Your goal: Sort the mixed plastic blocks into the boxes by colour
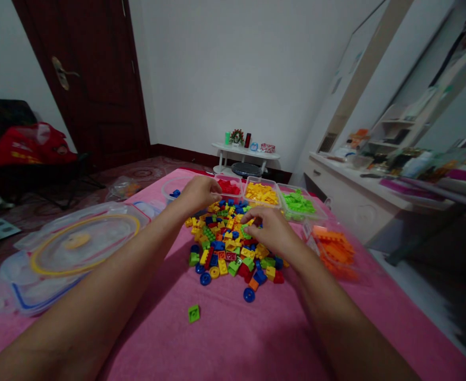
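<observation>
A heap of small plastic building bricks (228, 248) in red, yellow, blue and green lies on a pink cloth (225, 338). My left hand (198, 193) hovers closed over the heap's far left edge, next to a clear tub of red bricks (229, 187); what its fingers hold is hidden. My right hand (270, 230) rests on the right side of the heap, its fingers pinched among the bricks. One green brick (193, 313) lies alone nearer to me.
Clear tubs hold yellow bricks (261, 193), green bricks (298, 203), orange bricks (335, 252) and a few blue ones (174, 193). Stacked clear lids (74, 248) lie at the left. A white dresser (359, 201) stands at the right, a dark door (93, 79) behind.
</observation>
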`<state>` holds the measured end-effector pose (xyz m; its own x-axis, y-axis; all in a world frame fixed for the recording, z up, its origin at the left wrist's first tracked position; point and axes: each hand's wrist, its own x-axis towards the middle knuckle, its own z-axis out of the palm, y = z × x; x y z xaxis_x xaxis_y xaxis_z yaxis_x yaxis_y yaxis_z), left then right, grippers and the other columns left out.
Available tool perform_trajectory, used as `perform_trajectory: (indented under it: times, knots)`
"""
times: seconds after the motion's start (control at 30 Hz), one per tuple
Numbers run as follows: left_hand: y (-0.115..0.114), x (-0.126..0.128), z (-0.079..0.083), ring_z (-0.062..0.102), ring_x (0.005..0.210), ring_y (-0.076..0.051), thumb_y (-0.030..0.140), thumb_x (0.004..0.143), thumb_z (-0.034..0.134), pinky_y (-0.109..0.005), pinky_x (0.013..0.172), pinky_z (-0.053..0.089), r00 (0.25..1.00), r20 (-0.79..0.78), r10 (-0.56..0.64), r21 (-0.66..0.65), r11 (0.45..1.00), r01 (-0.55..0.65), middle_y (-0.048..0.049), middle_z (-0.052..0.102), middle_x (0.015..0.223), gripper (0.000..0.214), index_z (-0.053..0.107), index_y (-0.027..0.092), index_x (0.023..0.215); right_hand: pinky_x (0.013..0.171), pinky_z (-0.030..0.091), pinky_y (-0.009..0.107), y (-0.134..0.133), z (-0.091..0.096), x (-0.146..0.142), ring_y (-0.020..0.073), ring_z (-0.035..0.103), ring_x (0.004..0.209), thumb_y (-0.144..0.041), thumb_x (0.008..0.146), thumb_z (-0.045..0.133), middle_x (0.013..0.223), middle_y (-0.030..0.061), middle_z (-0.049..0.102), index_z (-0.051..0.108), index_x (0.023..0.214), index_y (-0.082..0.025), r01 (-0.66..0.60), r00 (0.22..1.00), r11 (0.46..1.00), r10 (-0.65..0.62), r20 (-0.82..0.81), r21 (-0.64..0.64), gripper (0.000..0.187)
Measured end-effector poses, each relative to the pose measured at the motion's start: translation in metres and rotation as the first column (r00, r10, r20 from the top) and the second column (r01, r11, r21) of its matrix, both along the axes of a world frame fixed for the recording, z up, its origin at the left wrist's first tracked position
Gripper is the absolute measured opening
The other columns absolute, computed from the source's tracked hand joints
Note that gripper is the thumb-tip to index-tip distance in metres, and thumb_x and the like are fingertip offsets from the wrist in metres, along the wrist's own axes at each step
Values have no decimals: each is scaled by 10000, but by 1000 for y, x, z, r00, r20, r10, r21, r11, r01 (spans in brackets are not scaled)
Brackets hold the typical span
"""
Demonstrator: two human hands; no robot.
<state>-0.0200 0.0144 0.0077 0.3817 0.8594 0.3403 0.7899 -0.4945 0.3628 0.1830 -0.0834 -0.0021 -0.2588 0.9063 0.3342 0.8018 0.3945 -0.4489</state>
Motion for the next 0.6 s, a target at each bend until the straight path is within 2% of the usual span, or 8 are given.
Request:
perform_trajectory:
  times: [0.1,0.17,0.3,0.37,0.47,0.6]
  knots:
    - [-11,9,9,589,649,-140,252,721,608,-229,606,412,979,46,-196,-219,955,202,-51,687,729,209,721,133,850,693,429,267,-3,-4,-6,138,577,742,-112,695,613,880,26,673,710,861,-213,-38,995,999,40,92,-15,217]
    - [-15,12,11,579,626,-127,224,705,612,-215,580,394,968,45,-247,-230,940,251,-49,689,718,198,721,124,837,750,435,278,-6,-6,-11,155,583,838,-129,704,622,977,32,660,700,963,-233,-101,986,995,104,132,-26,289]
    - [-15,14,5,608,672,-145,182,668,629,-224,613,412,961,-35,-276,-178,948,266,-78,711,787,225,731,124,860,853,419,294,-13,-15,-24,181,560,1018,-100,727,573,1145,55,608,624,1156,-243,-190,953,980,199,229,-61,455]
    - [-13,15,0,622,703,-156,177,665,630,-229,635,421,959,-82,-270,-168,953,254,-82,717,819,244,734,133,882,841,418,283,-14,-21,-28,177,569,1001,-85,730,551,1116,54,619,638,1117,-235,-206,941,974,223,254,-95,425]
    - [-12,17,-5,627,723,-161,188,669,631,-230,642,423,962,-120,-246,-147,962,228,-73,721,836,245,736,149,887,772,418,262,-10,-30,-29,166,589,899,-76,707,540,978,43,655,676,952,-209,-182,949,979,200,244,-94,311]
    - [-17,20,-3,624,702,-144,152,676,589,-214,615,415,950,-128,-286,-196,946,258,-55,722,821,261,733,152,893,674,402,243,0,-28,-19,145,578,756,-80,653,546,851,24,671,691,820,-199,-150,972,986,161,170,-75,251]
